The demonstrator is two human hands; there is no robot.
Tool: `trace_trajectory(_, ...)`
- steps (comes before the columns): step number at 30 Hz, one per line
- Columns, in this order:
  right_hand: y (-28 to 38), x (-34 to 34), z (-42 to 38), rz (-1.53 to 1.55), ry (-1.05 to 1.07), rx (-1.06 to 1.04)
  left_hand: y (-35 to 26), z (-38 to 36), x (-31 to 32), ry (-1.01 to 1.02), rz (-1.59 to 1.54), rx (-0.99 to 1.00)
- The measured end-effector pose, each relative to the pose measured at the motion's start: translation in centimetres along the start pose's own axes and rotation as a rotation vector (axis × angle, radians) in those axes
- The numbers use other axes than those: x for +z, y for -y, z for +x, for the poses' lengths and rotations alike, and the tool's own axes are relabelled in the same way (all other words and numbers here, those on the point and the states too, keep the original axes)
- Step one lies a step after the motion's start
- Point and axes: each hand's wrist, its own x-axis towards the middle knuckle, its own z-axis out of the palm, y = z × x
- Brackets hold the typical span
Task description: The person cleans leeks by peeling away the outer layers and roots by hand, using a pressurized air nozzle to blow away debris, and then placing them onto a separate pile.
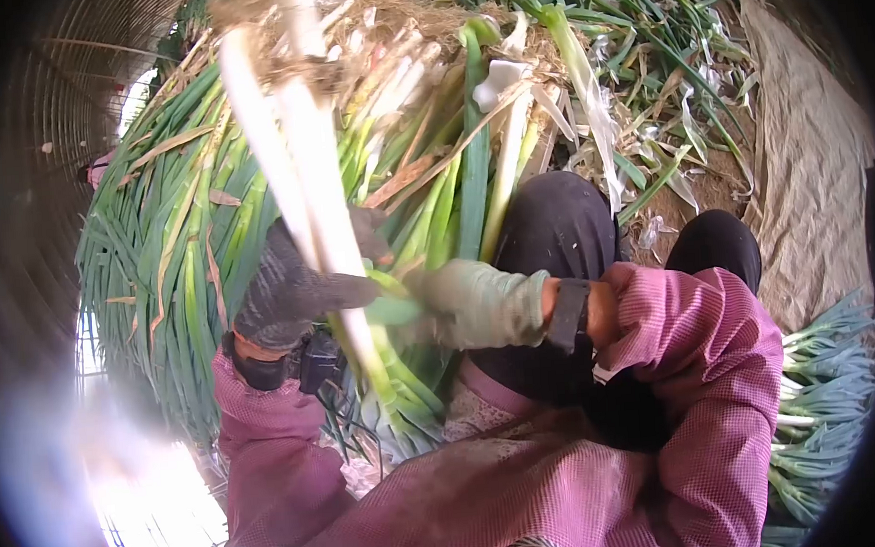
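My left hand (pixel 293 287), in a dark grey glove, is closed around a few long green onions (pixel 316 171). Their white stems slant up toward the top of the view, where the root ends are blurred, and their green leaves hang down over my lap. Just right of the stems is my right hand (pixel 469 302) in a pale green glove. Its fingers are smeared by motion beside the green part of the onions, so their grip is unclear. Behind both hands lies a large heap of green onions (pixel 175 239), roots toward the top.
Loose leaves and peelings (pixel 665 69) litter the soil at the upper right. A beige cloth (pixel 806 161) lies along the right side. More onions (pixel 826 400) are stacked at the lower right. My dark-covered knees (pixel 565 226) stand beside the heap.
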Motion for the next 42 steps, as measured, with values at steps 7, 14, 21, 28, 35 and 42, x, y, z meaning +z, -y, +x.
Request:
trace_trajectory(7, 0.6, 0.6, -1.8, 0.467, 0.239, 0.085, -0.5, -1.4, 0.1, -0.219, -0.283, -0.053)
trace_trajectory(14, -1.1, -8.3, -2.4, 0.694, 0.05, -0.266, 3.6, -0.9, -3.6, -0.413, -0.25, -0.234)
trace_trajectory(21, -1.9, -29.3, -12.2, 0.467, -1.106, 0.024, 10.1, -0.9, -7.0, -0.504, -0.44, -0.341)
trace_trajectory(28, -1.1, -18.7, -6.1, -0.634, -0.779, 0.015, 4.8, 3.8, 0.1, -0.2, -0.462, -0.401)
trace_trajectory(35, 2.6, -6.5, -2.7, -0.381, 0.054, 0.329, 1.8, 6.5, 3.4, -0.055, 0.107, -0.299)
trace_trajectory(42, -0.9, -23.4, -10.1, 0.312, -0.655, 0.04, 6.3, 5.8, 0.3, -0.305, -0.289, -0.344)
